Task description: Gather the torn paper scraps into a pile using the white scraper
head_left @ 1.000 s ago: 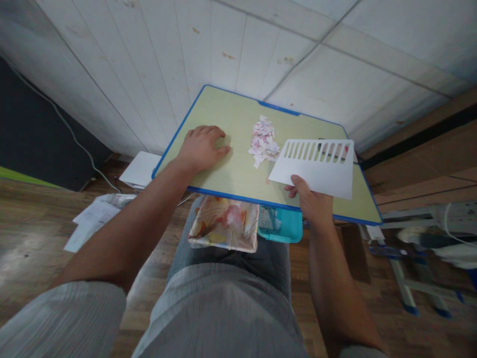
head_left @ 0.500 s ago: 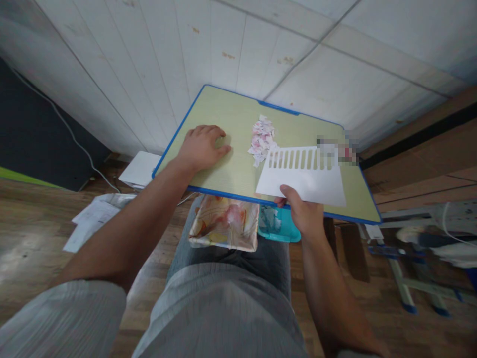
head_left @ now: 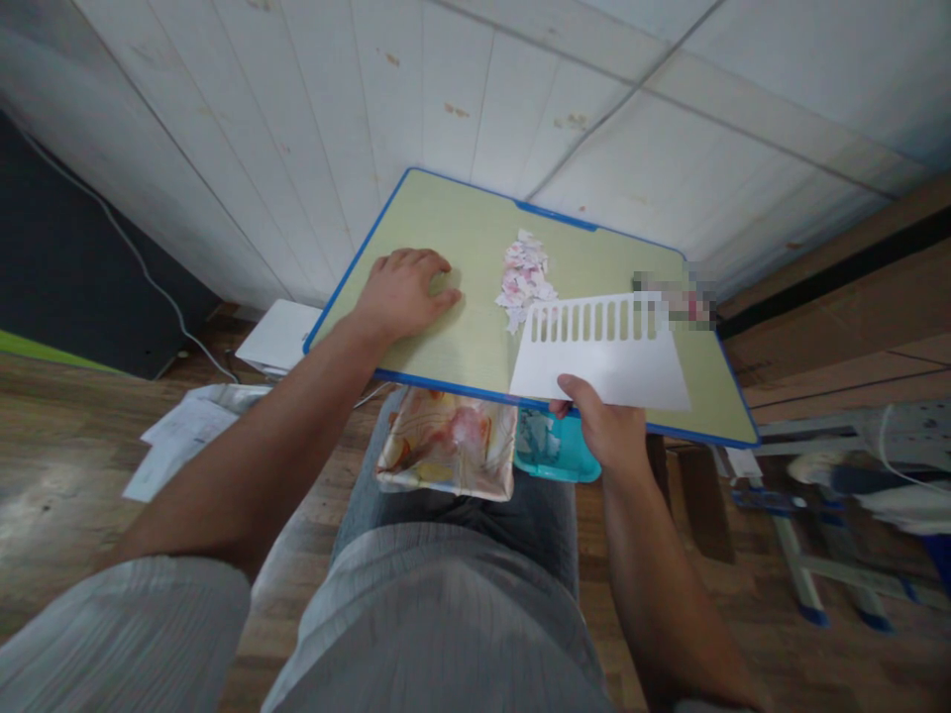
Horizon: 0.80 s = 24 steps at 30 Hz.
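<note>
My right hand [head_left: 605, 426] grips the near edge of a white sheet [head_left: 601, 371] that has a row of slots along its far side, thumb on top. The sheet lies over the right part of a pale yellow-green board [head_left: 468, 347] with a blue rim. Just beyond the sheet's left corner is a heap of torn paper scraps [head_left: 524, 272], white with pink marks. On the left part of the board rests my left hand [head_left: 407, 290], empty, with thumb and fingers apart. A blurred-out item [head_left: 676, 297] lies at the board's right end.
On my lap, below the board's near edge, sit a patterned lined box [head_left: 453, 446] and a turquoise tray [head_left: 557, 456] holding scraps. Papers [head_left: 178, 436] lie on the floor at left. A panelled wall [head_left: 446, 89] stands behind; a metal-legged frame [head_left: 802, 574] is at right.
The slotted sheet has shifted slightly, its far edge now a little lower and left, in my right hand. My left hand has stayed in place.
</note>
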Each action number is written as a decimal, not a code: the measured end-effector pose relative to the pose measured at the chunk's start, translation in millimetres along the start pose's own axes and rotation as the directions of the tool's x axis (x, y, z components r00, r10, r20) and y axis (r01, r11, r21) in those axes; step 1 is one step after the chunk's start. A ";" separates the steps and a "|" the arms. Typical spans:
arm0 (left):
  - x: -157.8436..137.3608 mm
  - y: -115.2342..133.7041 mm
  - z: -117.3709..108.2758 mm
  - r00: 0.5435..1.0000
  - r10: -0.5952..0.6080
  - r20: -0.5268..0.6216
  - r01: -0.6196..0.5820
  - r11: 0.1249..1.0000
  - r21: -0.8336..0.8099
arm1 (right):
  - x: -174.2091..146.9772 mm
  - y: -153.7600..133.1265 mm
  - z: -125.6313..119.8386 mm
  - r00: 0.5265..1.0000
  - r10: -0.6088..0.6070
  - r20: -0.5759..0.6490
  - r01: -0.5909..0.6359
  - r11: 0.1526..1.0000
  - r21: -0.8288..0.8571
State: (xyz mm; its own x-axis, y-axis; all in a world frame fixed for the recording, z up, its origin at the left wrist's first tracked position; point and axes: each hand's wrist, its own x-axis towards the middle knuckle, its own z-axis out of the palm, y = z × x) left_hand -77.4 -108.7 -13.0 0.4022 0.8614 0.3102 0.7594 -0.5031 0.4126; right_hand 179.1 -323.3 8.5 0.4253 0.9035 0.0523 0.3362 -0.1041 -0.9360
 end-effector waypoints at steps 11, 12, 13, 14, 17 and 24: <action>0.3 -2.5 1.8 1.000 0.016 0.011 -0.016 1.000 0.021 | 11.9 2.2 -15.5 0.988 0.006 -0.152 0.000 0.999 0.043; 0.2 -2.6 2.2 1.000 0.015 0.005 -0.015 1.000 0.022 | 11.9 1.0 -17.0 0.990 0.003 -0.142 0.002 1.000 0.029; 0.2 -2.7 2.6 1.000 0.012 -0.001 -0.012 1.000 0.023 | 11.4 0.3 -17.8 0.993 0.000 -0.121 0.002 1.000 0.014; 0.3 -2.7 2.9 1.000 0.009 -0.005 -0.009 1.000 0.026 | 10.4 -0.2 -17.7 0.995 0.001 -0.097 -0.001 1.000 0.000; 0.4 -2.6 3.1 1.000 0.006 -0.002 -0.006 0.999 0.032 | 5.8 -0.6 -13.4 1.000 0.001 -0.026 -0.002 0.999 -0.041; 0.4 -2.9 3.3 1.000 0.009 -0.004 -0.009 1.000 0.018 | -2.1 -2.2 -4.4 0.999 -0.014 0.046 0.015 1.000 -0.023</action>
State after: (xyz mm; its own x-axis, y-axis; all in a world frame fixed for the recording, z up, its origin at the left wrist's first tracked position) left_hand -77.7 -106.7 -16.9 0.4068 0.8566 0.3173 0.7647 -0.5094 0.3947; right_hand 181.2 -326.7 11.9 0.3814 0.9231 0.0495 0.3619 -0.0998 -0.9269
